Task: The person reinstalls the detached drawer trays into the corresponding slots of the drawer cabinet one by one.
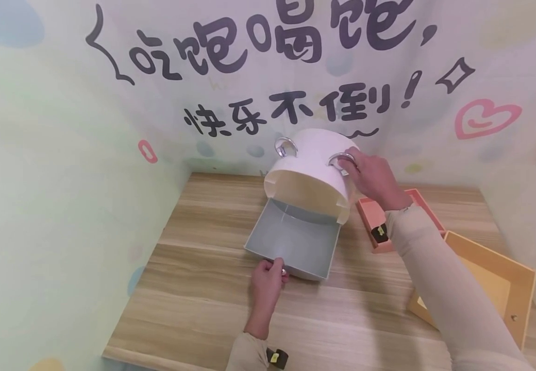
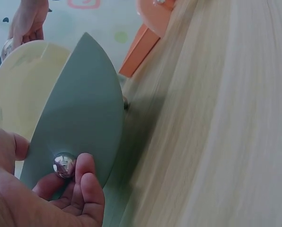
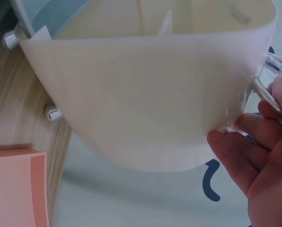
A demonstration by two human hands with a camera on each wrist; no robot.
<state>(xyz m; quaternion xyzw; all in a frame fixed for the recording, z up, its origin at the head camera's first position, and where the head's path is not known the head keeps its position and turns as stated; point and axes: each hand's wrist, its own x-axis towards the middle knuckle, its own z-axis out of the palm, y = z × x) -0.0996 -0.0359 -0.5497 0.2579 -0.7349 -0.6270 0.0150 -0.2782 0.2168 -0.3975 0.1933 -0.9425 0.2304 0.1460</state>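
A white rounded case (image 1: 323,147) with shiny metal ring handles stands at the table's back, its open front facing me. Partly inside that opening sits a grey-green drawer (image 1: 293,237), its front half sticking out. My left hand (image 1: 268,281) is at the drawer's front; its fingers curl around the round silver knob (image 2: 64,164). With my right hand (image 1: 373,178) I grip the right-hand ring handle (image 1: 342,157). Short metal feet (image 3: 53,112) show under the case in the right wrist view. The drawer's back end is hidden inside the case.
Right of the case lies a coral-coloured drawer (image 1: 416,198), partly behind my right wrist. An orange-yellow drawer (image 1: 523,288) with a small knob rests nearer on the right, partly covered by my forearm. A printed wall cloth (image 1: 249,154) hangs behind the wooden table (image 1: 194,288).
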